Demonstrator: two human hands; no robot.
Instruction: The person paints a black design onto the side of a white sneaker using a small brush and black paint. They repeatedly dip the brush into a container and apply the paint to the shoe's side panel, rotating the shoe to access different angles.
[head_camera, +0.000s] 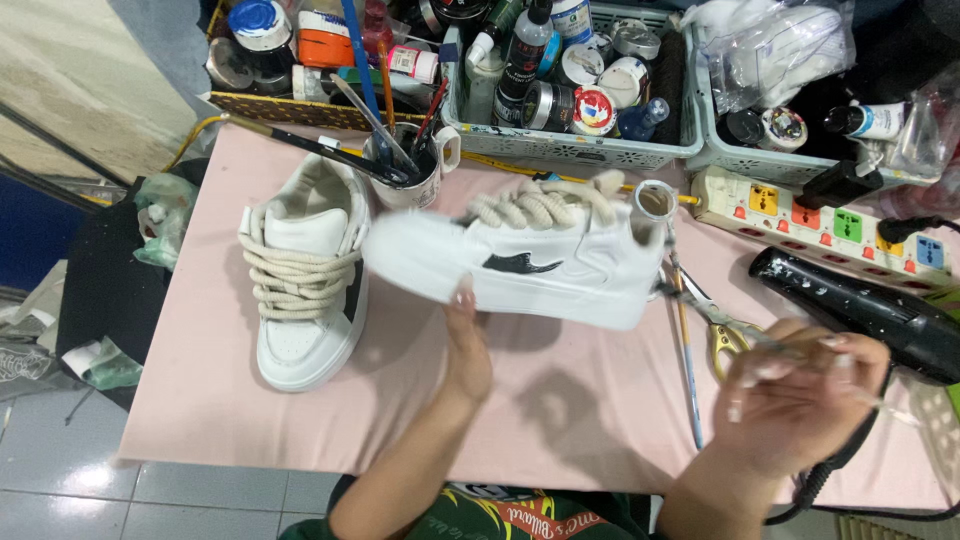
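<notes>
Propping a white sneaker (540, 262) on its side above the pink table (560, 400), the left hand (466, 345) grips its sole while the right hand (800, 390) pinches a thin brush (868, 392), so detailing seems underway, calling for a steady tip

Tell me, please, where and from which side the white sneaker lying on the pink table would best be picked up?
Probably by the open collar of the white sneaker, from above: it sits upright on its sole, the opening faces up, and thick laces cover the middle. The mug of brushes crowds its far right side.
</notes>
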